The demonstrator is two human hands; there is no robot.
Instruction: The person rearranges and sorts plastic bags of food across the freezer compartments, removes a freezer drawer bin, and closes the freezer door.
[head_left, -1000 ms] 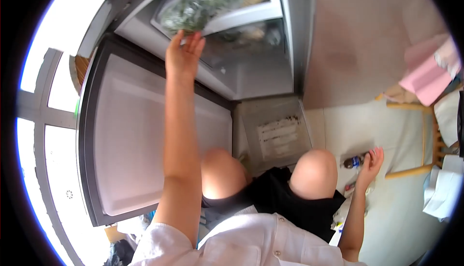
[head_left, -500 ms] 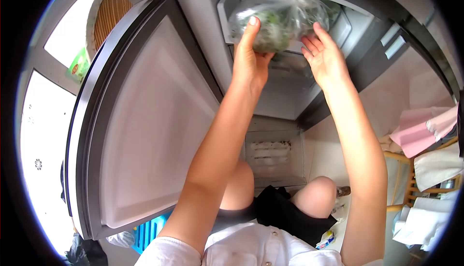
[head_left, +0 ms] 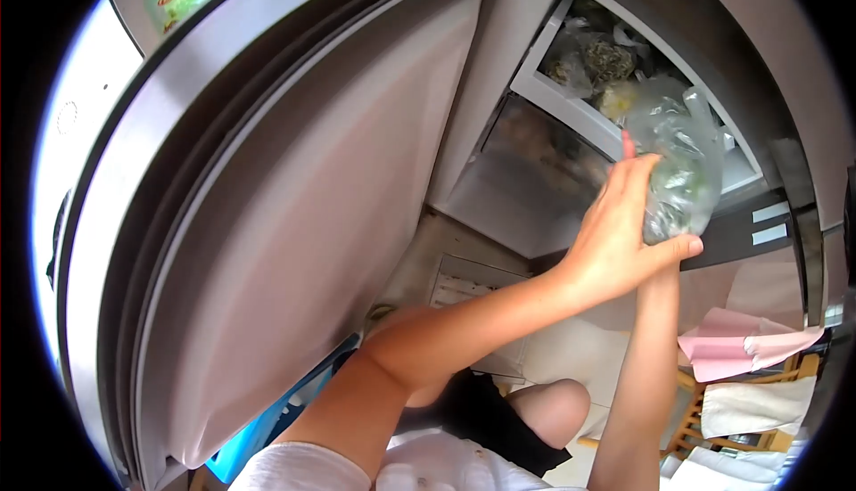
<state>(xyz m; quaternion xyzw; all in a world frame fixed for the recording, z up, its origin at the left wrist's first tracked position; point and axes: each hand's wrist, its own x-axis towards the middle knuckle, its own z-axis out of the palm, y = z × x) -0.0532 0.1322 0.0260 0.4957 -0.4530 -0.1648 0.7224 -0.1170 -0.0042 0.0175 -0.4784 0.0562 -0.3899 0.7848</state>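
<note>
A clear plastic bag with green contents [head_left: 682, 170] is held at the right side of an open fridge drawer [head_left: 571, 103]. My left hand [head_left: 629, 214] grips the bag's near left side, thumb at its lower end. My right hand [head_left: 629, 145] is mostly hidden behind my left hand and the bag; a fingertip shows above the left fingers, and its grip cannot be made out. In the drawer lie more bagged items [head_left: 602, 58], some greenish, one yellowish. Below is a closed translucent drawer [head_left: 535, 170].
The open fridge door [head_left: 312, 197] fills the left side. A blue basket [head_left: 267, 429] stands beneath it. On the floor by my knees is a shallow bin [head_left: 459, 286]. At the right, a pink cloth [head_left: 736, 344] and white cloths [head_left: 758, 404] lie by a wooden chair [head_left: 691, 415].
The view has turned toward the right. The bag has moved out of the drawer's middle to its right side, uncovering the other bags. My right hand, earlier beside the bag, is now mostly hidden.
</note>
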